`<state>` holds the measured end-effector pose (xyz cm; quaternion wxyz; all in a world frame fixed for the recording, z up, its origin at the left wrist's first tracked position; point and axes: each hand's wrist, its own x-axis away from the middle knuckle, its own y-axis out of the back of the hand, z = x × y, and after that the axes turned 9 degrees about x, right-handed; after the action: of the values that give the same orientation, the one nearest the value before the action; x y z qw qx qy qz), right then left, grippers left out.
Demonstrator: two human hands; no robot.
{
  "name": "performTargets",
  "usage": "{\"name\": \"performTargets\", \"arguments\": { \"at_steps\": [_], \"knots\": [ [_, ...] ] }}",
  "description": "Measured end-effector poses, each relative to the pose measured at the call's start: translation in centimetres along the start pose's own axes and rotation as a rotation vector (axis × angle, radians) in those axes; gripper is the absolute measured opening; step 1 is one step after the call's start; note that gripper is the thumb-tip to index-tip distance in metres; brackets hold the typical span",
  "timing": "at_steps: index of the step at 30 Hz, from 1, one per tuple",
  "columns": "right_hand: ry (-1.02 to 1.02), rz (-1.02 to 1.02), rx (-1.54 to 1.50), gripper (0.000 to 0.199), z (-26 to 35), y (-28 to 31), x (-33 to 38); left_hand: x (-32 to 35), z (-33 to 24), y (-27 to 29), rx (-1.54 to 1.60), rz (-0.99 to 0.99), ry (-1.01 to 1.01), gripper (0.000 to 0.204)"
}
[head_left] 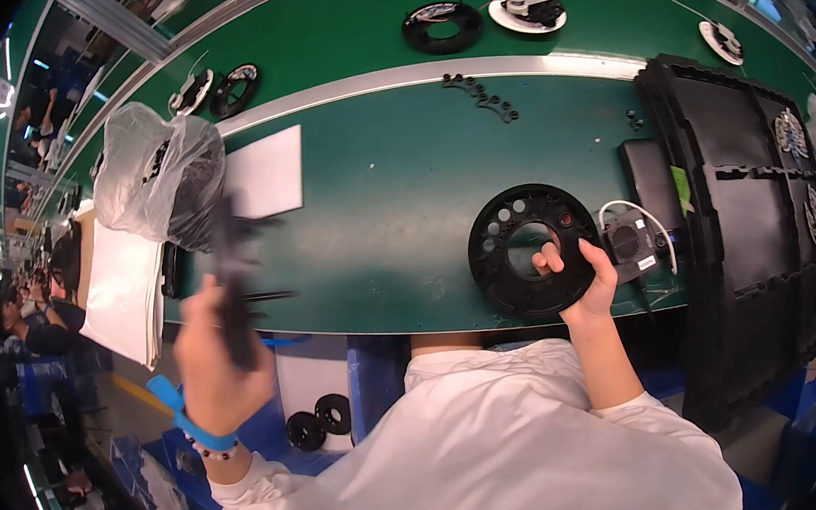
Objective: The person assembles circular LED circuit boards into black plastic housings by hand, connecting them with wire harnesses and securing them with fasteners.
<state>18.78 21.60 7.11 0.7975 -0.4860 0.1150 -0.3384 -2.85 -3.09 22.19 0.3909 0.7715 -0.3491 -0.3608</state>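
Note:
My right hand [587, 280] grips a black ring-shaped plastic housing [494, 275] by its right side, fingers coming through the centre hole. The ring is tilted up just above the bench's near edge, with round holes along its upper left. At the left, my left hand [214, 363] is closed around a dark, elongated black part [235, 305]. Motion smears that part, so its exact kind does not show; thin prongs stick out to its right. It stands upright in front of a clear plastic bag [157, 173] with black pieces inside. A blue band and beads circle the left wrist.
A small boxy device with a white cable [632, 241] lies right of the ring. Black trays [730, 118] stand at the right edge. Small black parts [483, 97] lie mid-bench. White sheets [268, 170] are at the left. Round assemblies [528, 12] sit on the green surface beyond the rail.

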Motion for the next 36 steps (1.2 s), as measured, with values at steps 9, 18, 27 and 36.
{"name": "performTargets", "arguments": {
  "at_steps": [9,18,27,36],
  "knots": [
    [0.031,-0.158,0.442,0.041,-1.0,-0.7,-1.8,-2.0,2.2,-12.3,1.508,-0.1,0.506,0.032],
    [0.723,-0.229,1.51,0.046,-1.2,2.5,-0.9,-0.9,3.4,-18.3,1.194,-0.254,0.5,0.052],
    [0.656,-0.032,1.841,0.063,-1.4,1.2,1.4,3.0,-0.6,-18.3,0.397,-0.163,0.24,0.043],
    [0.621,0.004,2.158,0.038,3.3,-6.3,0.2,1.4,-1.0,-19.4,0.202,-0.279,0.124,0.017]
  ]
}}
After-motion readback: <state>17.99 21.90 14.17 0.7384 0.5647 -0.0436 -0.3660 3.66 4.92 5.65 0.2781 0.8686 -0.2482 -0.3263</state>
